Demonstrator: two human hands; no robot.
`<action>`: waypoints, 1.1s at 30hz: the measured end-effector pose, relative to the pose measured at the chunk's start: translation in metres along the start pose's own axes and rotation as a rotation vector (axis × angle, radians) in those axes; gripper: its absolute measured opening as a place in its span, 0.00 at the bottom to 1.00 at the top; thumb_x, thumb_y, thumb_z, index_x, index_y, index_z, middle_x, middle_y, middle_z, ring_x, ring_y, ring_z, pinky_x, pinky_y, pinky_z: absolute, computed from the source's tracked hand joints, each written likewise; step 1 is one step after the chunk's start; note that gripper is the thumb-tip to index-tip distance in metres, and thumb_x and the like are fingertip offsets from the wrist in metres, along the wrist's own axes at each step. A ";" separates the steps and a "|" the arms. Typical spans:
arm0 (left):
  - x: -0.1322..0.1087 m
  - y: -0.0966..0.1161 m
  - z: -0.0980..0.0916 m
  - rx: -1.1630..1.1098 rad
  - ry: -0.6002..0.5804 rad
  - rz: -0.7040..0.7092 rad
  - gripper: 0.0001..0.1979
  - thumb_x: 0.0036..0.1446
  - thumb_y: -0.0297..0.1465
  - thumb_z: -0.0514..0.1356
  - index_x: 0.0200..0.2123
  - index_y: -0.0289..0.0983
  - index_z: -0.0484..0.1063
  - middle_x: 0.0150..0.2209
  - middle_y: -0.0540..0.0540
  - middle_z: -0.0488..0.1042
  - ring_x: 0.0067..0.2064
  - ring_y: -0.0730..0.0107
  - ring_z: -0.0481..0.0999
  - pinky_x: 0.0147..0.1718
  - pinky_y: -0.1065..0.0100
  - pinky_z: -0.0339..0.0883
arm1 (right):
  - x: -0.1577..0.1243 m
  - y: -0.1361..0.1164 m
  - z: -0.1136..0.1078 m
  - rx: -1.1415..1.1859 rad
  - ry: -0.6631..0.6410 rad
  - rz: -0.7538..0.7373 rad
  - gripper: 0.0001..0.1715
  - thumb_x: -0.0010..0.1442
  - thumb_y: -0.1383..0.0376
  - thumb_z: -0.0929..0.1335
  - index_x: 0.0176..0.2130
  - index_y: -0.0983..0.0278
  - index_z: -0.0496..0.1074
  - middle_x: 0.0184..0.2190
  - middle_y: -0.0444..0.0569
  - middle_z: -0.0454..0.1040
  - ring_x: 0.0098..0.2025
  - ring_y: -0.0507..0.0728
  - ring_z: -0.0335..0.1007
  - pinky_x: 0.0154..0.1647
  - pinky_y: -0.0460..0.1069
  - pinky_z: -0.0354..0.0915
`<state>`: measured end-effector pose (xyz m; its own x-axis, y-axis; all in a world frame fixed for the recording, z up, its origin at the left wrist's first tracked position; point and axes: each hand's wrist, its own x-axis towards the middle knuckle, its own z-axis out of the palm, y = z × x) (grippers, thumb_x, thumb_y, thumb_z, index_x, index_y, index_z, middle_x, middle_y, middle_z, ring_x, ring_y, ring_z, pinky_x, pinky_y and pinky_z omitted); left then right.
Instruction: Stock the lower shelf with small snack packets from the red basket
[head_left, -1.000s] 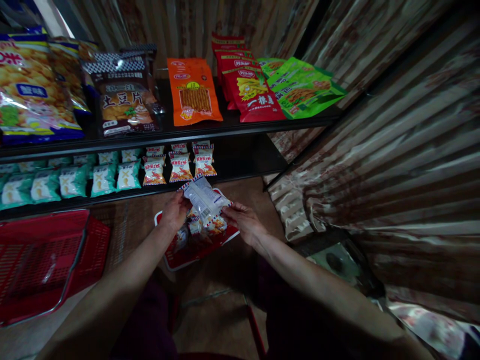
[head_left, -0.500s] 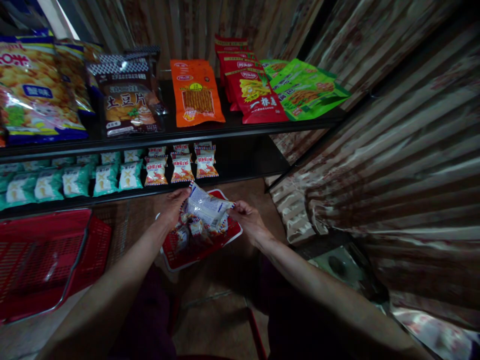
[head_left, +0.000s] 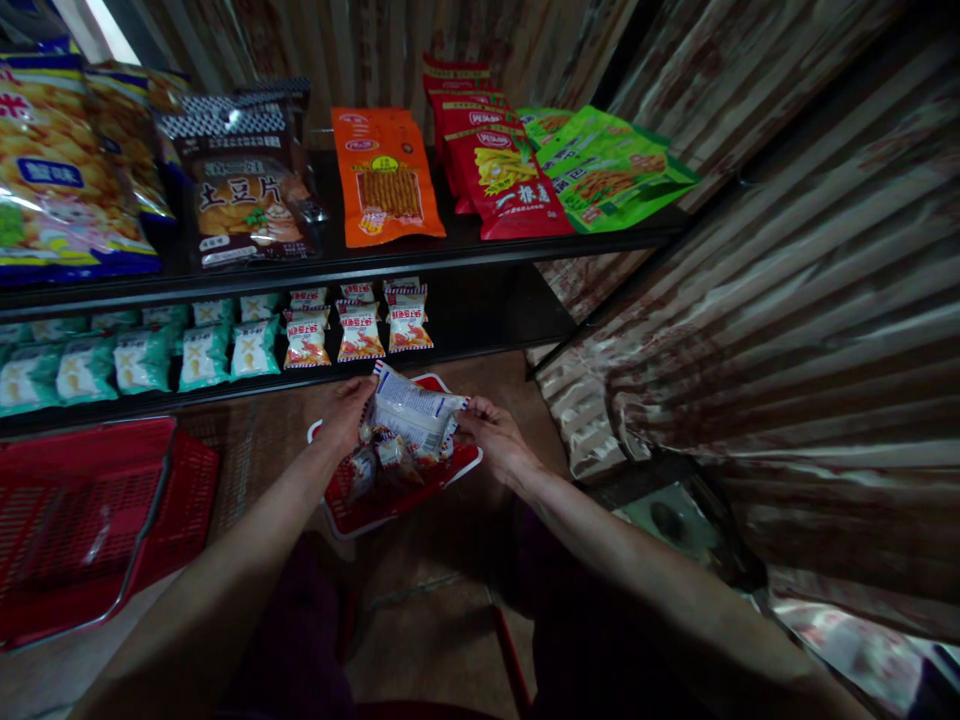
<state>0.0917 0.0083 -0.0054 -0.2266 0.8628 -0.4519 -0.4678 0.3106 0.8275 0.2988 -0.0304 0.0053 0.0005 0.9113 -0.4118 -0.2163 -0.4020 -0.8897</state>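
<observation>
Between my two hands is a small snack bag (head_left: 414, 410), its printed back with a barcode facing up. My left hand (head_left: 346, 412) is closed on the bag's left end. The fingers of my right hand (head_left: 491, 428) pinch its right end. Just under the bag, a red basket with a white rim (head_left: 375, 520) stands on the floor. Several small snack bags (head_left: 394, 455) lie in it, partly covered by the held bag and my left hand.
Ahead, the lower black shelf carries rows of teal snack bags (head_left: 202, 357) and white-and-red snack bags (head_left: 360, 330). Larger bags, such as an orange one (head_left: 388, 180), stand on the upper shelf (head_left: 480, 258). Another red basket (head_left: 97, 520) is at left. A pleated curtain (head_left: 750, 300) hangs at right.
The view has shifted slightly, so the shelves sit a little further left and higher. Both hands keep their hold on the snack bag, which stays over the basket.
</observation>
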 end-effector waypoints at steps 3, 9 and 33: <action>-0.001 0.000 0.001 0.026 -0.018 0.032 0.10 0.38 0.31 0.72 0.24 0.35 0.76 0.23 0.49 0.76 0.24 0.75 0.71 0.26 0.73 0.63 | 0.002 -0.002 -0.002 0.001 0.016 -0.006 0.19 0.36 0.57 0.76 0.22 0.63 0.65 0.22 0.39 0.68 0.25 0.49 0.64 0.29 0.46 0.65; 0.002 -0.004 0.000 0.018 -0.075 -0.063 0.10 0.34 0.26 0.71 0.24 0.33 0.76 0.24 0.48 0.76 0.25 0.74 0.72 0.26 0.73 0.65 | 0.005 -0.005 -0.005 -0.006 0.059 -0.023 0.19 0.36 0.57 0.75 0.23 0.63 0.66 0.21 0.39 0.68 0.24 0.48 0.63 0.27 0.45 0.63; -0.002 -0.003 0.013 0.072 -0.004 -0.082 0.09 0.46 0.18 0.60 0.20 0.36 0.74 0.25 0.47 0.75 0.26 0.70 0.73 0.26 0.69 0.69 | 0.013 -0.006 -0.033 -0.901 0.032 -0.788 0.31 0.55 0.72 0.63 0.58 0.58 0.64 0.60 0.53 0.64 0.63 0.62 0.56 0.61 0.64 0.57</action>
<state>0.1042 0.0106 -0.0027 -0.1862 0.8348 -0.5180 -0.4218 0.4083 0.8096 0.3318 -0.0195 -0.0014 -0.1473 0.9376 0.3149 0.6164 0.3360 -0.7121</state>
